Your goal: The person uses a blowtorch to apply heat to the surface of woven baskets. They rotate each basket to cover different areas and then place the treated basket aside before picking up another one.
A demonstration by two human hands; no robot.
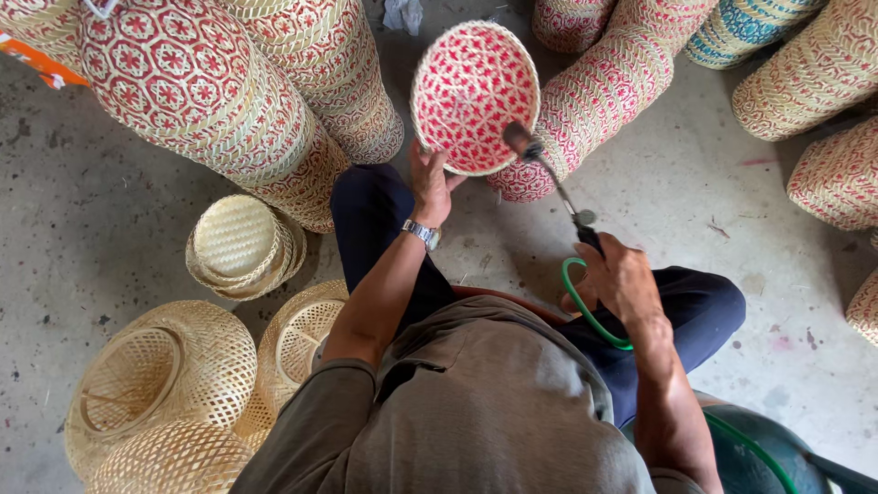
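Round red-and-natural woven bamboo basket (474, 96) gripped at its lower rim by left hand (430, 183), inside turned toward slim metal torch wand (549, 178) (green hose trailing) clasped in right hand (622, 279), nozzle aimed up-left, just beside the rim.

orange flat strip, perhaps a package or label (41, 62), top left edge beside stacked woven baskets (197, 87), details unclear

The grey concrete floor (110, 210) is carrying everything here. Long stacks of red-patterned baskets (219, 101) are lying on it at the top left, and more stacks (604, 91) are lying at the top right. Plain straw-coloured baskets (165, 384) are sitting on the floor at the lower left, with a small stack (240, 242) just above them.
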